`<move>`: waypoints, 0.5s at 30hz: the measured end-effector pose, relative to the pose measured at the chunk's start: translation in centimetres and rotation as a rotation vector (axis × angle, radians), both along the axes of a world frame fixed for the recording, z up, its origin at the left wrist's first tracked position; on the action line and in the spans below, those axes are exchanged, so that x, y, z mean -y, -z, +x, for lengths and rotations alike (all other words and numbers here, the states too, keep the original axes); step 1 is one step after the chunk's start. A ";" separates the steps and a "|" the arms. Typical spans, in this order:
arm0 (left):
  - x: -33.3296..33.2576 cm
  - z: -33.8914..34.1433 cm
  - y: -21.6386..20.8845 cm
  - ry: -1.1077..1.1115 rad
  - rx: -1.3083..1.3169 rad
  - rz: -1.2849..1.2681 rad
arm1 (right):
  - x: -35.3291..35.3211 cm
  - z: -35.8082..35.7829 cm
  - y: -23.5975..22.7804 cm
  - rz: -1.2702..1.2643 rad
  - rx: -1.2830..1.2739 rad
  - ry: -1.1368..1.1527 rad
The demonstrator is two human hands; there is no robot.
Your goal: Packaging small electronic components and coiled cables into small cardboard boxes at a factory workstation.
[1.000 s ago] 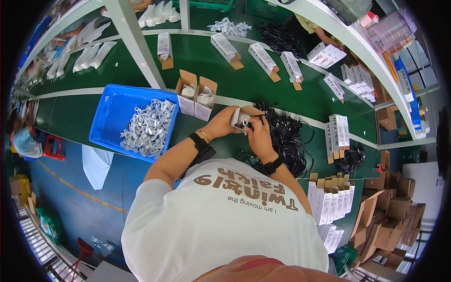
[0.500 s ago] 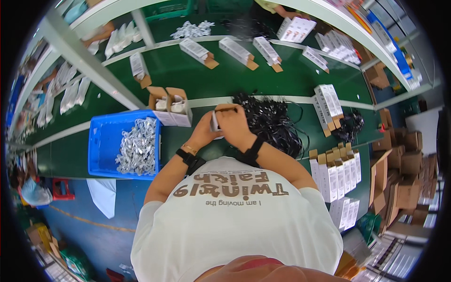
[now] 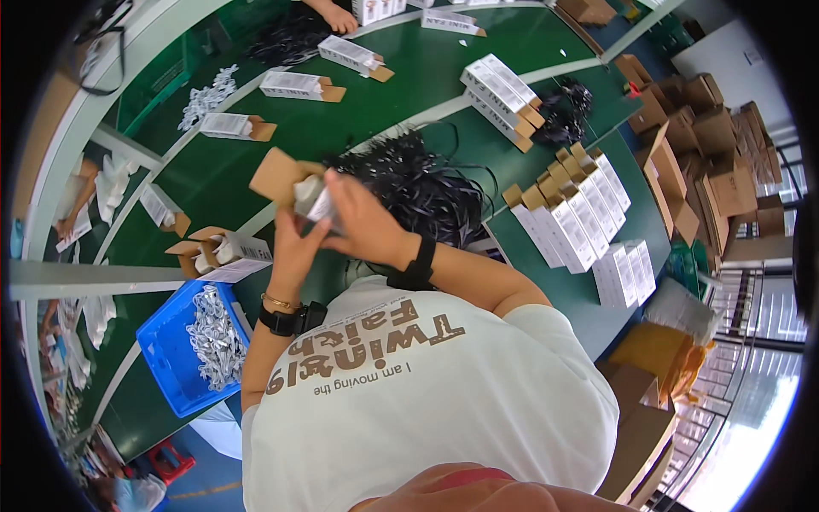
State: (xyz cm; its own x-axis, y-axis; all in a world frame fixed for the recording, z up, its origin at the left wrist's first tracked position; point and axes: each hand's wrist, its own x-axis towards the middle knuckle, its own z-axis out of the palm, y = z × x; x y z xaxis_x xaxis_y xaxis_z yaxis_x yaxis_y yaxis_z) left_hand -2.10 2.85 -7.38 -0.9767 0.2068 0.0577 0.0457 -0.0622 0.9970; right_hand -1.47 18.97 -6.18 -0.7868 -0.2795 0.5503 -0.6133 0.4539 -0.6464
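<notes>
L hand [image 3: 293, 249] grips a small white carton [image 3: 322, 207] from below; R hand [image 3: 371, 220], a bit blurred, clasps its R side. Carton's tilted, brown flap [image 3: 275, 176] open, whitish item [image 3: 305, 193] inside, held over green counter [image 3: 567, 294] just beside black straps [image 3: 418, 183]. To L: open cartons [image 3: 243, 258], then blue bin [image 3: 160, 346] w/ white cables [image 3: 215, 341]. To R: upright boxes [image 3: 573, 222] w/ brown tops.
</notes>
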 end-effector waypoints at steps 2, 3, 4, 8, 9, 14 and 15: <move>-1.8 -0.1 -0.1 0.127 -0.077 0.035 | -3.4 -0.3 0.4 -0.016 0.111 0.103; -2.4 -0.2 0.1 0.256 0.031 -0.008 | -5.4 -0.2 0.4 -0.034 0.214 0.188; -3.1 -0.3 0.6 0.386 0.139 -0.047 | -7.2 0.5 0.5 -0.033 0.216 0.199; -3.7 -1.6 6.0 0.742 -0.038 -0.529 | -14.6 5.1 1.6 0.053 0.399 0.494; -3.5 -1.7 8.3 0.748 -0.039 -0.526 | -16.5 6.5 2.2 0.131 0.413 0.594; -2.6 0.4 12.4 0.832 -0.268 -0.770 | -24.9 13.2 2.9 0.389 0.532 0.925; -2.6 0.5 12.5 0.842 -0.261 -0.830 | -26.4 13.7 2.1 0.328 0.513 0.987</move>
State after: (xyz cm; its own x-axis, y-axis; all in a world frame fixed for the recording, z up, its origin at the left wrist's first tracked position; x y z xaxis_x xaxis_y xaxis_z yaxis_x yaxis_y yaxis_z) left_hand -1.62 5.43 -19.83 -0.4970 0.8397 -0.2188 0.5043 0.4847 0.7147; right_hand 12.27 45.35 -8.31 -0.8521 0.5099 0.1184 0.4008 0.7810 -0.4789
